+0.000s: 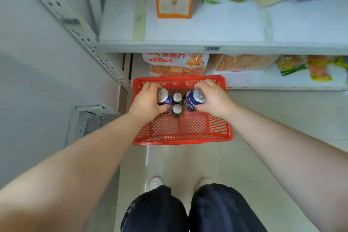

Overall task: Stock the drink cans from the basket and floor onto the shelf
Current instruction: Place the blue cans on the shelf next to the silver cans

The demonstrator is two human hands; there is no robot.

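Left hand (146, 102) and right hand (211, 98) grip blue cans (164, 99) (194, 100) in a red basket (180, 140) on tiled floor (188, 160).

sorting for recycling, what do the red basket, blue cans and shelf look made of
Red basket: moulded plastic, slightly glossy, going by its even colour and lattice walls.
Blue can in the left hand and blue can in the right hand: thin metal, probably aluminium, with shiny silver tops and printed sides.
Shelf: likely white-painted metal, matte; thin edge, perforated upright.

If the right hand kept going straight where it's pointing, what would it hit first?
The right hand, gripping a blue can, would probably meet the far wall of the red basket; depth is unclear.
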